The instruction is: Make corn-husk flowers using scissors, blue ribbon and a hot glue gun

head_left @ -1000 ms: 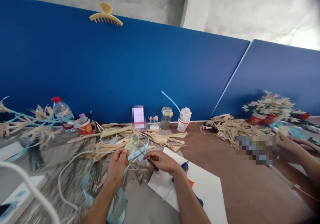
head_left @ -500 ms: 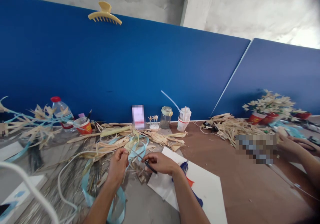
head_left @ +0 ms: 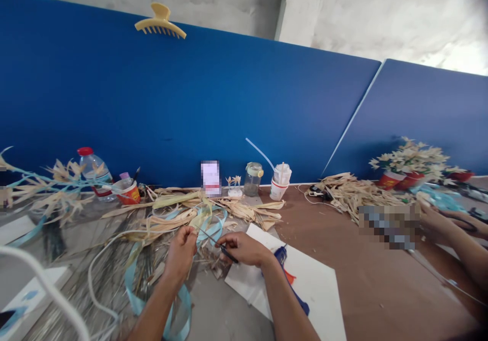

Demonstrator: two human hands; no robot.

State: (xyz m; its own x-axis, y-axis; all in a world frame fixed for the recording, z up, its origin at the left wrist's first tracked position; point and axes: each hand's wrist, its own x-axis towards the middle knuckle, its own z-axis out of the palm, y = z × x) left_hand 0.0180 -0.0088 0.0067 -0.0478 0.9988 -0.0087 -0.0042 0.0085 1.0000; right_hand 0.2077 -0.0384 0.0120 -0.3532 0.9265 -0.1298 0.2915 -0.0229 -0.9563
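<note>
My right hand (head_left: 244, 248) is closed round the dark handles of a pair of scissors (head_left: 230, 254). Their thin blades point up and left, close to the fingertips of my left hand (head_left: 183, 247). That hand is pinched on what looks like a small piece of dried husk, mostly hidden by the fingers. Just beyond both hands lie a heap of pale dried husks (head_left: 244, 210) and a loop of light blue ribbon (head_left: 218, 225). Small husk scraps (head_left: 213, 266) lie on the table between my forearms.
A blue glue gun (head_left: 301, 300) rests on a white board (head_left: 324, 285) beside my right forearm. Along the blue partition (head_left: 229, 92) stand a bottle (head_left: 93, 168), a phone (head_left: 211, 176), a jar (head_left: 252, 178) and cups. Thin wires and a white cable (head_left: 91, 275) lie left. Another person's hands (head_left: 438, 224) work at right.
The scissors and both hands have shifted only slightly, the left hand's fingertips a little to the right. At far right, the other person's hands have moved a little left.
</note>
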